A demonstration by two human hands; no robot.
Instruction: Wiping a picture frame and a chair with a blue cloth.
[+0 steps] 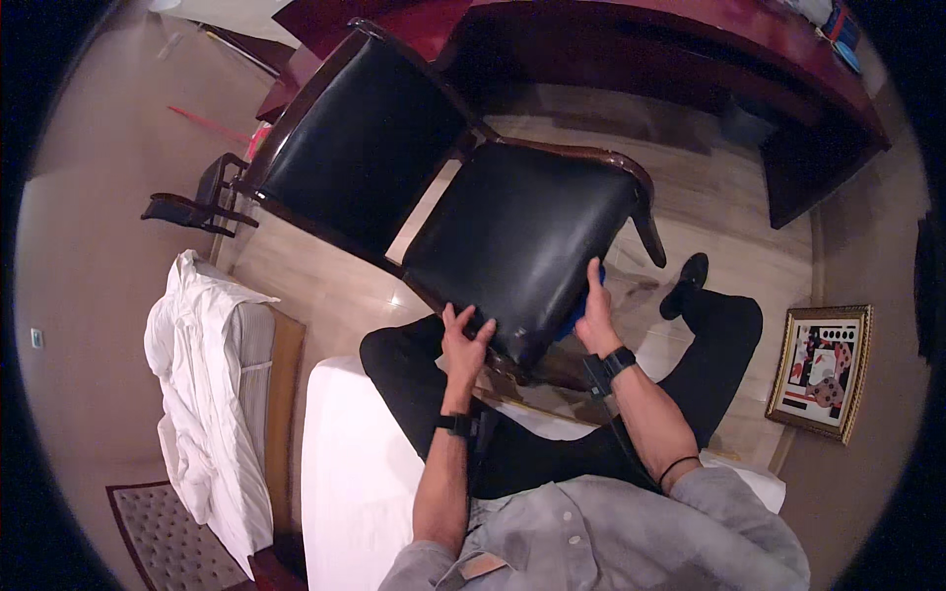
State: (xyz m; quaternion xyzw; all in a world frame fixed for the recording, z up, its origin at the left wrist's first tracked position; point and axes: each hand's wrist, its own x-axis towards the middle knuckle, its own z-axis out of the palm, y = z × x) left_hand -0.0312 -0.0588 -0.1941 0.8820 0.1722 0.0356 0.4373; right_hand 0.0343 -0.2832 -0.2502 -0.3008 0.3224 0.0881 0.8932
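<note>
A wooden chair [522,227] with black padded seat and back is tilted before me, its seat corner close to my knees. My left hand [465,347] lies on the seat's near left edge, fingertips apart on the black padding. My right hand [595,320] is at the seat's front edge, thumb up along the side and the other fingers largely hidden. Between that hand and the chair shows a bit of blue cloth [572,323], mostly covered. Both wrists wear dark bands.
I sit on a white-covered bed [345,463]. Another bed with rumpled white bedding [202,394] stands left. A dark red desk [631,44] curves along the far side, with a bin [746,123] under it. A framed picture [820,374] is at right, a dark chair [202,197] far left.
</note>
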